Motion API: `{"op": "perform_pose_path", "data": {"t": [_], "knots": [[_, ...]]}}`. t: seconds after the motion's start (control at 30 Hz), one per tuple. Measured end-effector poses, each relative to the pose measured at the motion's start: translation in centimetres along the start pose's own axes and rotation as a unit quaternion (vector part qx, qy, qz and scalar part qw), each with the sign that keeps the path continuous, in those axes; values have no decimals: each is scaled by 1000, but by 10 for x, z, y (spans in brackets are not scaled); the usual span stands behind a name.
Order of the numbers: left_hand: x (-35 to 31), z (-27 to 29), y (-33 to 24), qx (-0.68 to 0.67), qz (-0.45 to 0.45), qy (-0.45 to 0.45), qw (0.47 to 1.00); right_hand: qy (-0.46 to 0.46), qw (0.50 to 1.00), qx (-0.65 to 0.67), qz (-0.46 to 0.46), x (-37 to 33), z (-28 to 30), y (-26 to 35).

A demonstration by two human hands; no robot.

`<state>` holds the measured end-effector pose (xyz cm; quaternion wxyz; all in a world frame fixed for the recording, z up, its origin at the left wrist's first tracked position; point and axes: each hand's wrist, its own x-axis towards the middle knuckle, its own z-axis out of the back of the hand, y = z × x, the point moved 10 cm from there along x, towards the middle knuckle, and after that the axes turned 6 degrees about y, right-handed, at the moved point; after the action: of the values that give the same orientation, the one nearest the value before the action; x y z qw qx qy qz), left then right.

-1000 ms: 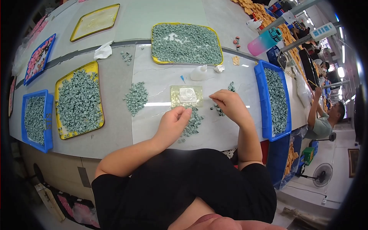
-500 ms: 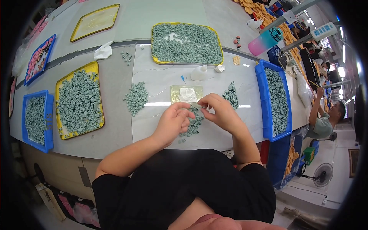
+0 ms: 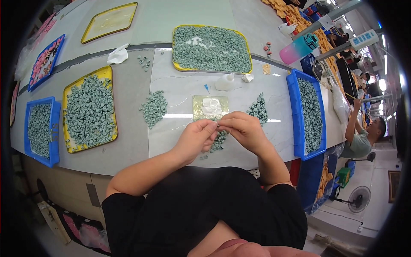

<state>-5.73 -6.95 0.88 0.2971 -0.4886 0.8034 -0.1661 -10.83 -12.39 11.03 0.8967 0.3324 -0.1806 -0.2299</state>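
Observation:
My left hand (image 3: 199, 138) and my right hand (image 3: 244, 129) meet at the fingertips over the table. Both are closed in a pinch around a tiny piece, mostly hidden by the fingers; it may be one of the small grey-green pieces lying about. Under the hands spreads a pile of grey-green pieces (image 3: 220, 141), partly covered by them. Just beyond stands a pale yellowish square plate (image 3: 198, 113) carrying a small clear round dish (image 3: 212, 105). Further pieces lie in a left heap (image 3: 154, 108) and a right heap (image 3: 258, 110).
Yellow-rimmed trays of grey-green pieces stand at left (image 3: 88, 113) and far (image 3: 214, 48). Blue bins flank me at left (image 3: 55, 141) and right (image 3: 295, 115). Beyond the plate are a white squeeze bottle (image 3: 224, 82), a blue nozzle tip (image 3: 206, 88) and a drinking bottle (image 3: 298, 49). Another person (image 3: 364, 137) works at right.
My left hand has closed from looser fingers into a pinch and moved to meet my right hand. The right fingers have shifted slightly left. The whole view has shifted slightly.

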Motion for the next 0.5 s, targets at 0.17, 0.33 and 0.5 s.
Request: {"op": "perform_pose_path", "data": {"t": [0.17,0.33,0.5], "knots": [[1,5,4,31,5,-9,999,18,999,-21,24,0,-1,0],[1,8,-9,20,-53,-51,997,-60,984,-152,76,3,6,-9],[-1,13,-12,28,-69,-69,995,-88,966,-213,119,2,-3,-15]]}}
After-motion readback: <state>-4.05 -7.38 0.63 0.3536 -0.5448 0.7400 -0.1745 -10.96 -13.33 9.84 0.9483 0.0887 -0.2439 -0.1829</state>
